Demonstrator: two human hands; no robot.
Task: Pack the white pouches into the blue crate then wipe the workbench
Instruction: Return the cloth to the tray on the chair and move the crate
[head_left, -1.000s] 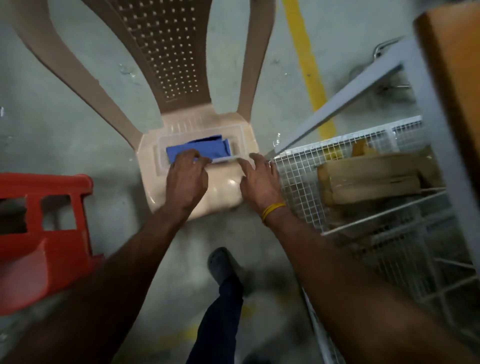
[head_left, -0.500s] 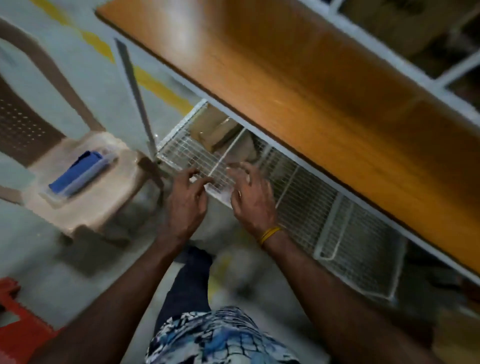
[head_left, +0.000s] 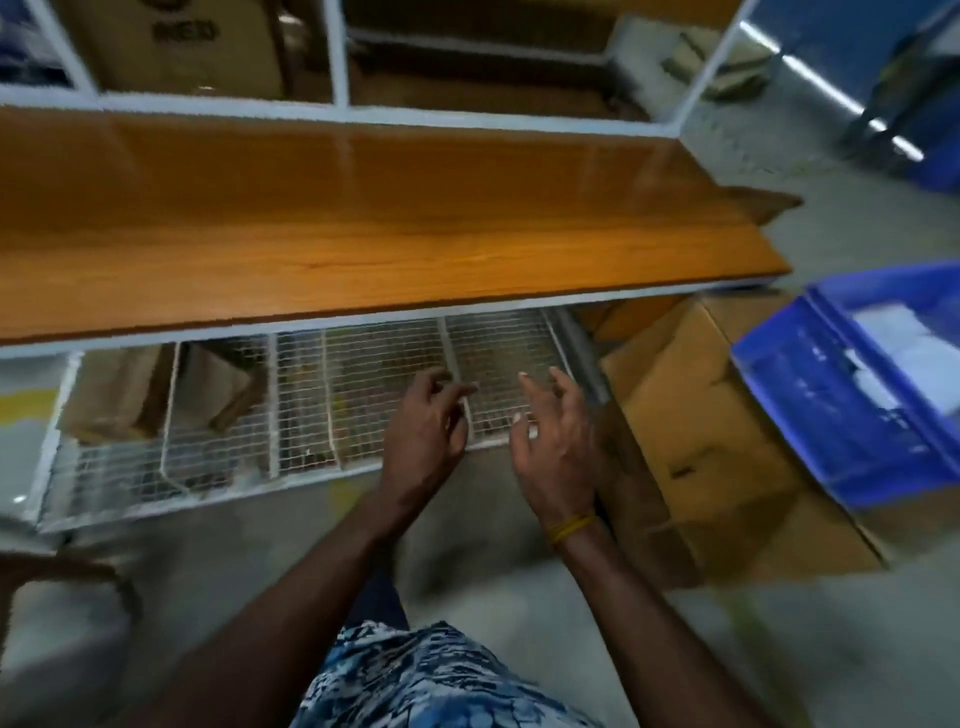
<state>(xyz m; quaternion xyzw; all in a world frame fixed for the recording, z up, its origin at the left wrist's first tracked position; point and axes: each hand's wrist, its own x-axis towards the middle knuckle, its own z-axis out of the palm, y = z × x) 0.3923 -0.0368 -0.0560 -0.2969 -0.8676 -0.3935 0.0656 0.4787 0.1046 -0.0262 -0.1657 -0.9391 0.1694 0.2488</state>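
Before the bare wooden workbench (head_left: 363, 208) and the wire shelf (head_left: 311, 410) beneath it, we hold our left hand (head_left: 423, 436) and right hand (head_left: 556, 441) out, fingers loosely spread and grasping nothing, while at far right white pouches (head_left: 904, 343) lie in the blue crate (head_left: 852, 410) atop a cardboard box (head_left: 717, 447).

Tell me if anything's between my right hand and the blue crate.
Yes. A cardboard box sits on the floor between your right hand and the blue crate. The crate rests against the box's far side, with white pouches inside.
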